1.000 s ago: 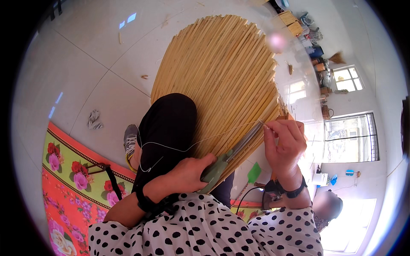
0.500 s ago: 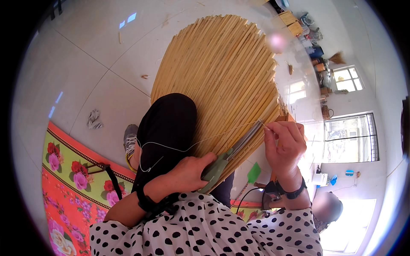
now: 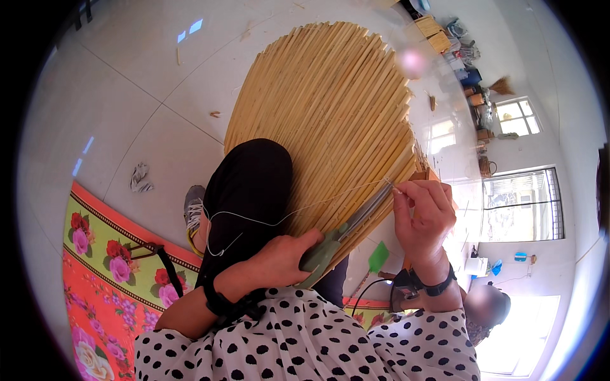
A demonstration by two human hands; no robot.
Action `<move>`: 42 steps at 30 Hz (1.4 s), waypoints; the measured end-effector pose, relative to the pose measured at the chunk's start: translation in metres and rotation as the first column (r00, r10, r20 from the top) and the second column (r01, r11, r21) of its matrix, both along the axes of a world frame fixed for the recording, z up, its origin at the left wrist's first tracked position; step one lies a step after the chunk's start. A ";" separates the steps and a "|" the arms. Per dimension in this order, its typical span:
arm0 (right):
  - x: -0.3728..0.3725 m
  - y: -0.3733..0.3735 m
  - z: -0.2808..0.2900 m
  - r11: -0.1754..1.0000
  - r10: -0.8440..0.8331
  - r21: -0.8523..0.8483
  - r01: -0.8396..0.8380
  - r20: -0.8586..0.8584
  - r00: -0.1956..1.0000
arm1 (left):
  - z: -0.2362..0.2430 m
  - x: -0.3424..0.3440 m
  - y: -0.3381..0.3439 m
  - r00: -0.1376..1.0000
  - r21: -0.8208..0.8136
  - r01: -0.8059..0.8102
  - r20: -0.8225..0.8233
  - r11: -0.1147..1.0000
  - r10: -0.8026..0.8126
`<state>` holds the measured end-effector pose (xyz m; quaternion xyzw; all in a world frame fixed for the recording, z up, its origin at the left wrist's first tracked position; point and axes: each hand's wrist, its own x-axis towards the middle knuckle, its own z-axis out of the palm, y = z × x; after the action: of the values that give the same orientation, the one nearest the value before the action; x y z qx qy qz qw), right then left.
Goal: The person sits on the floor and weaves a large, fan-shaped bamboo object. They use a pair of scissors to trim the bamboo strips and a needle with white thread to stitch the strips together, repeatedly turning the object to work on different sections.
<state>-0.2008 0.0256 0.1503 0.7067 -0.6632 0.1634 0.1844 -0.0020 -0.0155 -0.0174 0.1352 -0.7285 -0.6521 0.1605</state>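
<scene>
My left hand (image 3: 283,258) grips the green handles of a pair of scissors (image 3: 365,214), whose blades point up and to the right. Close to the blade tips, the fingers of my right hand (image 3: 427,208) pinch the end of a thin white thread (image 3: 305,207). From there the thread runs left across the stalks and loops over my dark trouser leg (image 3: 251,178). Under both hands lies a broad mat of pale straw-coloured stalks (image 3: 318,114), set side by side and fanning out away from me. My knee overlaps its left edge.
On the left, a red and green floral cloth (image 3: 121,273) covers a surface. Pale floor tiles (image 3: 127,82) carry a crumpled scrap (image 3: 141,178). Beyond my right arm are a green fly swatter (image 3: 378,257) and another person (image 3: 486,311). Clutter lines the far right wall.
The scissor handles have come closer together, and the blades look closed near the thread. Both hands have hardly shifted.
</scene>
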 end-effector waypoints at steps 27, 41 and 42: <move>0.014 -0.018 0.035 0.989 0.062 0.146 -0.039 -0.158 0.985 | 0.014 0.024 -0.024 0.973 0.254 -0.123 -0.159 0.959 0.167; 0.013 -0.016 0.023 0.995 0.050 0.096 -0.036 -0.146 0.988 | 0.036 0.000 -0.039 0.878 0.186 -0.418 -0.169 0.889 0.449; 0.013 -0.015 0.023 0.996 0.044 0.080 -0.033 -0.142 0.989 | 0.043 -0.006 -0.043 0.867 0.147 -0.445 -0.175 0.883 0.466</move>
<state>-0.1875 0.0103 0.1731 0.7360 -0.6402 0.0900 0.2009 -0.0077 -0.0589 0.0255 0.2433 -0.6212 -0.6425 0.3769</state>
